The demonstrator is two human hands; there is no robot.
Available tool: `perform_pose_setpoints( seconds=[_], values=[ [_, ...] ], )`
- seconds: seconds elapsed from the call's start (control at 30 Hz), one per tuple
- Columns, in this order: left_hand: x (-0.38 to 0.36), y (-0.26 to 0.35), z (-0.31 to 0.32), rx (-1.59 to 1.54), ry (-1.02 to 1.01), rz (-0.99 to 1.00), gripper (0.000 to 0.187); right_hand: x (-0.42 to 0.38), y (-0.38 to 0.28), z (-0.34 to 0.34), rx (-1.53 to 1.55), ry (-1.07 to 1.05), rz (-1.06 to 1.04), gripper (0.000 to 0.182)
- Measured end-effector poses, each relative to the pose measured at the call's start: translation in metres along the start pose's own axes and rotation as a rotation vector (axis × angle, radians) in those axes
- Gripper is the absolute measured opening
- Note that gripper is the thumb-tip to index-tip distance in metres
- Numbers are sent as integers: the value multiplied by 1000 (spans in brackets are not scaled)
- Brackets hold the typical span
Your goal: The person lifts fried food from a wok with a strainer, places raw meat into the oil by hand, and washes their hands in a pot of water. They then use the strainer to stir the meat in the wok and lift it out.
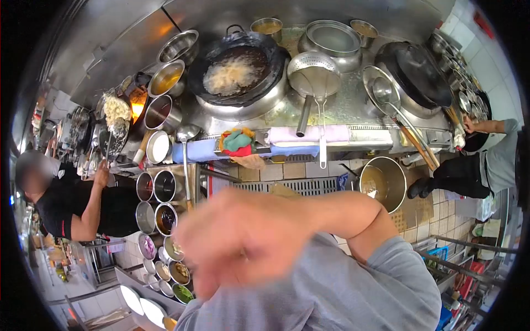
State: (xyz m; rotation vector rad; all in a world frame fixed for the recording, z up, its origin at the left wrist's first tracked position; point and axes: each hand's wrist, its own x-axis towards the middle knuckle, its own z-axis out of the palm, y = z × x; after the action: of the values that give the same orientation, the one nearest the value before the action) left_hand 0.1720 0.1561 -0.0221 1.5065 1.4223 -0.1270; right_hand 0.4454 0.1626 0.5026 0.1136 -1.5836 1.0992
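My right hand (243, 237) reaches across my chest from the grey sleeve on the right, large and close to the camera. Motion blurs its fingers, so I cannot tell whether they hold anything. My left hand is out of sight. A long ladle (187, 132) rests with its bowl at the stove edge, its handle end just above my knuckles in this view. Left of the hand stand metal pots of dark sauce (165, 219). Farther off, a black wok (265, 83) holds pale food in bubbling oil. A perforated strainer (314, 62) lies beside it.
Folded cloths (238, 142) line the stove edge. A deep pot (382, 185) stands lower right, a second wok (414, 77) above it. One co-worker (77, 198) tosses noodles near a flame at left; another person (491, 160) is at right. Ingredient bowls (179, 272) sit lower left.
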Motion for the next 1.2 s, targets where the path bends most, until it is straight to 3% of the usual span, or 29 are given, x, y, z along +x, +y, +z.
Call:
perform_pose_setpoints(
  seconds=[0.07, 0.1, 0.13, 0.17, 0.2, 0.23, 0.27, 0.3, 0.33, 0.37, 0.4, 0.43, 0.5, 0.53, 0.57, 0.6, 0.67, 0.73, 0.8, 0.87, 0.9, 0.93, 1.0, 1.07, 1.17, 1.2],
  values=[
    [-17, 7, -13, -115, -14, -76, 27, -45, 73, -14, -217, 23, 382, 22],
    [-24, 11, -22, -183, -16, -120, 27, -82, 108, -23, -94, 67, 663, 17],
    [-30, 11, -31, -240, -19, -165, 26, -134, 147, -30, 40, 243, 890, 17],
    [-27, -1, -38, -192, -33, -140, 28, -201, 186, -38, -115, 322, 1012, 18],
    [-22, -21, -46, -140, -53, -105, 29, -280, 211, -41, -227, 546, 1135, 18],
    [-20, -32, -55, 79, -76, -92, 29, -353, 214, -51, -210, 697, 1352, 15],
    [-18, -46, -55, -75, -45, -141, 28, -395, 192, -55, 3, 1051, 1456, 10],
    [-17, -58, -56, -229, -12, -196, 28, -436, 185, -59, 124, 1604, 1441, 10],
    [-10, -65, -59, -237, -6, -177, 28, -469, 161, -70, 150, 1684, 1478, 24],
    [-7, -79, -59, -334, -14, -257, 27, -535, 152, -87, 166, 1798, 1333, 37],
    [2, -93, -57, -438, -20, -341, 26, -499, 132, -93, 56, 1919, 1286, 46],
    [24, -116, -60, -451, -18, -351, 26, -476, 120, -102, 21, 1909, 1181, 49],
    [54, -162, -62, 339, -397, 180, 29, -426, 108, -126, -2, 1772, 1110, 55],
    [49, -161, -59, 322, -400, 172, 29, -397, 103, -136, -122, 1683, 1146, 54],
    [58, -139, -68, 628, -384, 265, 30, -391, 107, -155, -343, 1564, 1172, 53],
    [70, -112, -86, 945, -350, 353, 31, -348, 106, -155, -821, 1454, 1373, 44],
    [59, -39, -118, 488, -210, 50, 32, -337, 98, -179, -1677, 855, 1348, 41],
    [108, -46, -106, 148, 46, 113, 31, -300, 85, -197, -1853, 806, 1290, 39],
    [123, -22, -109, -88, 55, 133, 30, -261, 60, -205, -1742, 859, 1213, 38],
    [102, 23, -113, -228, 97, 151, 30, -232, 41, -202, -1817, 751, 1049, 42],
    [92, 39, -119, -361, 132, 175, 31, -205, 29, -194, -1668, 878, 1149, 41],
    [92, 39, -119, -370, 146, 170, 31, -195, 23, -192, -1800, 742, 926, 38],
    [88, 27, -109, -190, 75, 234, 31, -153, 4, -182, -1787, 720, 1151, 37],
    [73, 11, -104, -106, 32, 176, 30, -110, -3, -167, -1681, 670, 1149, 33],
    [46, -35, -92, 386, 63, 133, 29, -72, 1, -154, -1510, 604, 1148, 30],
    [40, -45, -96, 490, -69, 206, 27, -67, 8, -153, -1512, 610, 1143, 30]
  ],
)
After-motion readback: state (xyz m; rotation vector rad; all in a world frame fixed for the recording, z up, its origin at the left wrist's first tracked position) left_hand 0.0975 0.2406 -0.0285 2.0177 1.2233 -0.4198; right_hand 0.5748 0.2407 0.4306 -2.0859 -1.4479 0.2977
